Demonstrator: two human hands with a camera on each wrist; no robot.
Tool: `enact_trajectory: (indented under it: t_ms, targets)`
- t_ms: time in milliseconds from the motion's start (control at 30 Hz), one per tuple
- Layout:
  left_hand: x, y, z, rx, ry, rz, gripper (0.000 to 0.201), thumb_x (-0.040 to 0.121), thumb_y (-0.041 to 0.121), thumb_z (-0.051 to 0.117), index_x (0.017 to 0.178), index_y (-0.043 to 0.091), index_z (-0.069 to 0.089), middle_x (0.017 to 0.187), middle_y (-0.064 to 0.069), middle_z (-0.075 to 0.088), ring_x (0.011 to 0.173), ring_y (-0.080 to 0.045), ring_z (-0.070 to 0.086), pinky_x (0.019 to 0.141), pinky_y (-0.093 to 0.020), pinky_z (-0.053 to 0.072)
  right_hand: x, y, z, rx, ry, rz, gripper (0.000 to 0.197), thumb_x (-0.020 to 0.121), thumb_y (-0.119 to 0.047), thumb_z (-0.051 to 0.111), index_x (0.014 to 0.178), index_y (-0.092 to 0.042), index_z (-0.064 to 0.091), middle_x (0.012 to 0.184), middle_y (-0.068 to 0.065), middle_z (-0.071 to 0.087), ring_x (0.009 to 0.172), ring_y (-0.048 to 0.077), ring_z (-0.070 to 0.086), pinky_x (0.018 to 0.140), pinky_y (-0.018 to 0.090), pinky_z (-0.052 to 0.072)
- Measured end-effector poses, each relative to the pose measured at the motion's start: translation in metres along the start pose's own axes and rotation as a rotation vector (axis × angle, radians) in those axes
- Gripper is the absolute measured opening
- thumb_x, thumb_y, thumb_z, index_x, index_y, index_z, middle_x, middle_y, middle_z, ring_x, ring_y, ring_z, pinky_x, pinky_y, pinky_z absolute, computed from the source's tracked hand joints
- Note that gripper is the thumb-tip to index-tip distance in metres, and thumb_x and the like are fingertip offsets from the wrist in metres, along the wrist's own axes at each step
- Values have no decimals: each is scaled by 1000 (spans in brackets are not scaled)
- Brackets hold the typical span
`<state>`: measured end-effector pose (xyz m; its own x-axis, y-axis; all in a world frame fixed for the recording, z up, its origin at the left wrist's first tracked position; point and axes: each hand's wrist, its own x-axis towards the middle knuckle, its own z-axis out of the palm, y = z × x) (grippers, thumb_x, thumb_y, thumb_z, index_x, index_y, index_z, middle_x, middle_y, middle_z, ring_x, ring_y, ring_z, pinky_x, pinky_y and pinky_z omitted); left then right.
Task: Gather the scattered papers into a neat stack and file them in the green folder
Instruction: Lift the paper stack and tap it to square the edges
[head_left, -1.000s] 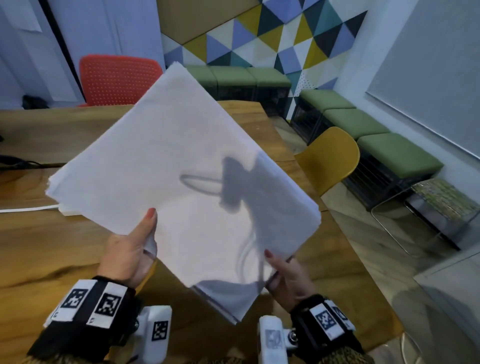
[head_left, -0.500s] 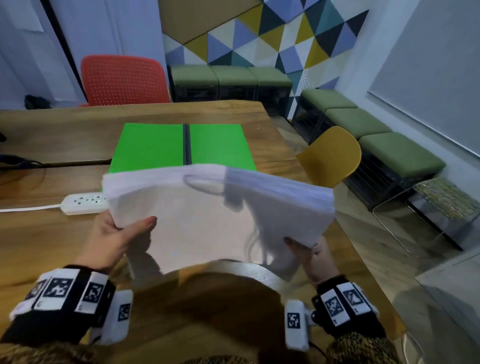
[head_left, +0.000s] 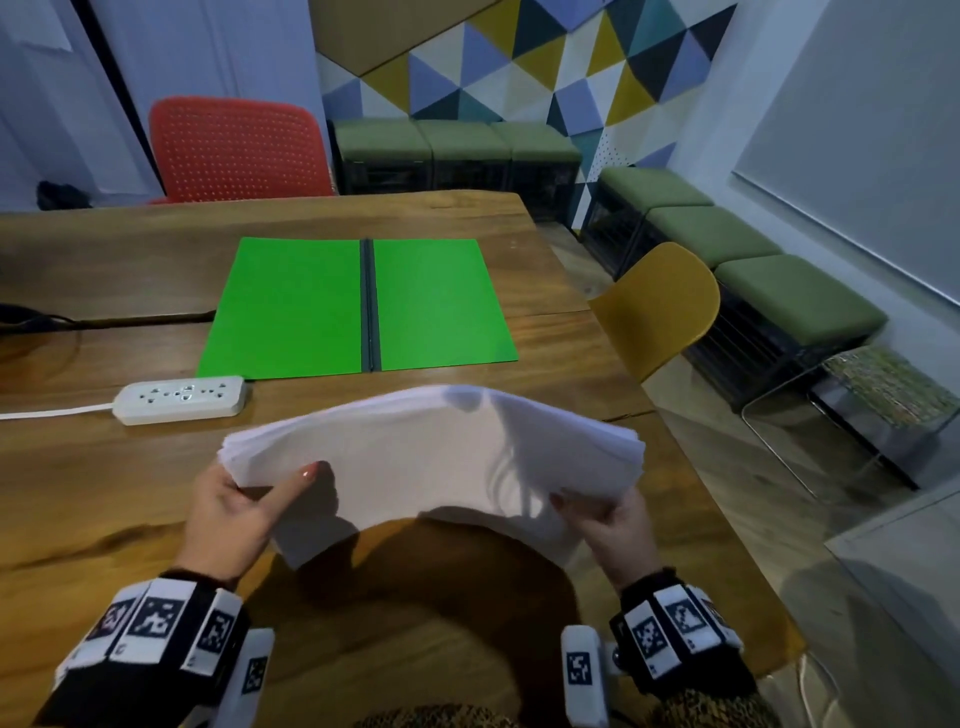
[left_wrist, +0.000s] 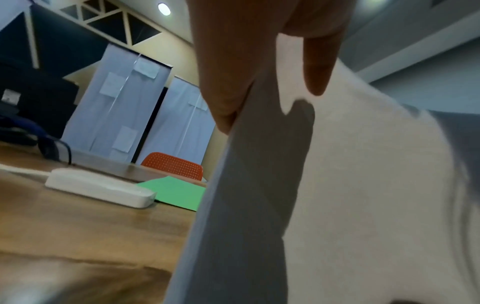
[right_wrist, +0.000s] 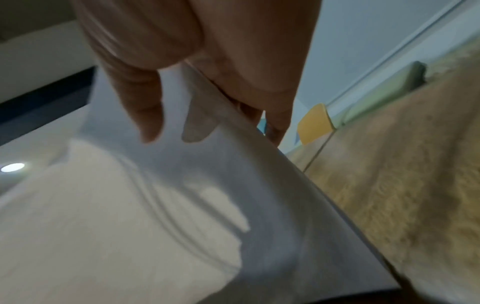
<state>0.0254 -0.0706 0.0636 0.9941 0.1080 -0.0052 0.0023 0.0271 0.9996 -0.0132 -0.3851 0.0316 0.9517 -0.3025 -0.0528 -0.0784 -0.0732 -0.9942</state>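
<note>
A stack of white papers (head_left: 431, 462) bows upward between my two hands, low over the wooden table (head_left: 78, 499). My left hand (head_left: 244, 499) pinches its left edge, thumb on top. My right hand (head_left: 605, 512) pinches the right edge. The left wrist view shows the papers (left_wrist: 350, 195) filling the right side, held between thumb and fingers (left_wrist: 223, 82). In the right wrist view the papers (right_wrist: 130, 216) curve under my fingers (right_wrist: 145, 98). The green folder (head_left: 291, 306) lies open and flat on the table beyond the stack, its dark spine running down the middle.
A white power strip (head_left: 179, 399) with its cord lies left of the stack, just in front of the folder. A red chair (head_left: 236, 148) stands at the far side of the table, a yellow chair (head_left: 660, 301) at its right edge. Green benches line the walls.
The stack has come down from a raised, tilted position to low over the table, uncovering the folder. My hands have shifted to its left and right edges, bowing it.
</note>
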Motion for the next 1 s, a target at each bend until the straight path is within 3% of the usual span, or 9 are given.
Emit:
enact_trajectory:
  t_ms: [100,233,367,433,533,633,700,933,1000]
  targets:
    - [-1,6,3,80,140,64,74,47,44,82,114,38,50,128,-1,50,117,-20,49,92,-40,48,-7,-33,7,33,33,-52,111,40,-54,80,136,-25,33,125,-4,48,111,8,52,79,12,51]
    - [-2,14,20,-94,329,110,44,73,51,60,116,41,51,138,-7,44,130,-30,39,106,-46,35,0,-67,24,52,304,-38,84,67,-61,59,138,-23,32,142,6,38,127,22,40,92,29,39]
    - [7,12,26,-63,448,48,47,80,40,64,122,26,48,127,-5,46,125,-24,42,103,-39,36,14,-58,32,45,481,23,39,84,-38,61,117,-23,48,125,6,52,118,25,49,92,39,46]
    - [11,10,23,-70,447,24,40,78,40,65,114,31,48,131,-10,49,122,-26,47,103,-44,38,16,-57,30,107,508,22,35,85,-29,60,117,-18,49,113,5,55,99,18,55,73,31,48]
    - [10,8,23,-71,429,41,41,82,35,64,119,27,48,109,2,54,86,-3,48,84,-30,42,13,-57,31,135,428,-57,42,81,-33,55,120,-19,48,109,-3,51,84,4,50,64,23,40]
    - [9,9,26,-60,436,43,47,80,33,66,122,23,49,78,8,40,64,-3,36,62,-22,34,12,-50,33,52,382,-66,22,79,-41,54,99,-35,51,98,-3,57,90,22,61,72,37,53]
    - [13,7,25,-73,434,18,43,78,36,68,117,27,51,81,3,43,66,-8,39,64,-29,36,13,-46,32,82,394,-38,18,79,-41,54,92,-29,53,92,2,60,92,30,61,75,42,51]
    - [16,9,23,-119,441,-20,26,83,32,63,104,24,52,90,3,57,83,-13,52,84,-35,41,20,-46,32,98,436,-21,34,84,-40,58,102,-12,54,82,-1,59,74,16,59,60,27,46]
    - [15,11,23,-106,446,-10,24,83,33,62,103,26,52,93,2,55,80,-9,50,79,-30,41,19,-48,34,76,446,-52,37,82,-41,56,105,-13,52,84,-2,57,75,15,58,60,26,46]
